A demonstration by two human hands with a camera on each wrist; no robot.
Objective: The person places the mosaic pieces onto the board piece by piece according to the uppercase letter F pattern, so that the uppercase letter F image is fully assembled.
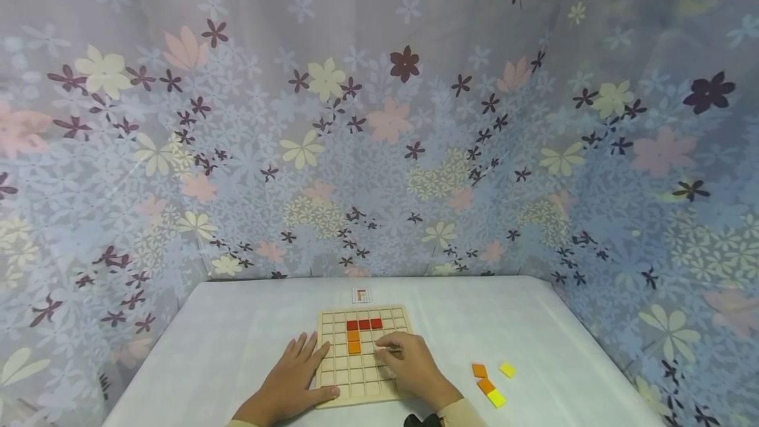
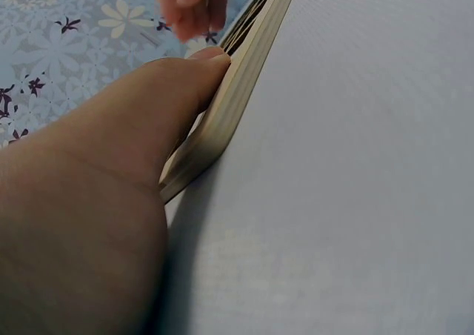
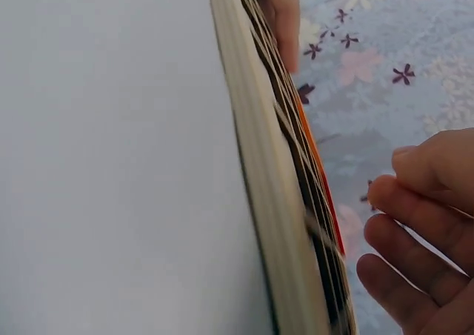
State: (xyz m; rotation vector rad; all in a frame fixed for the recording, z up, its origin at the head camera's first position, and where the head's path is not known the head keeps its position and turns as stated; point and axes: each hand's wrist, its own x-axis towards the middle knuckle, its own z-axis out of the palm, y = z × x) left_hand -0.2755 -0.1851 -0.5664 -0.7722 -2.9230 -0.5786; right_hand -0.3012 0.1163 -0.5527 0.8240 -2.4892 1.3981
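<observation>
A wooden grid board [image 1: 367,387] lies on the white-covered table. Three red tiles [image 1: 364,325] form a row in its upper part, and two orange tiles [image 1: 354,347] run down below the leftmost red one. My left hand [image 1: 290,374] rests at the board's left side with fingers spread; its thumb [image 2: 185,79] touches the board's edge in the left wrist view. Over the board's right half hovers my right hand [image 1: 415,364], to the right of the orange tiles. Its fingers [image 3: 407,246] are loosely bent in the right wrist view, with no tile visible between them.
Right of the board lie two loose orange tiles [image 1: 479,371] and two yellow tiles [image 1: 496,398]. A small card [image 1: 362,294] with a printed coloured grid pattern sits beyond the board's far edge. Flower-patterned curtains [image 1: 379,150] enclose the table [image 1: 249,321] at the back and sides.
</observation>
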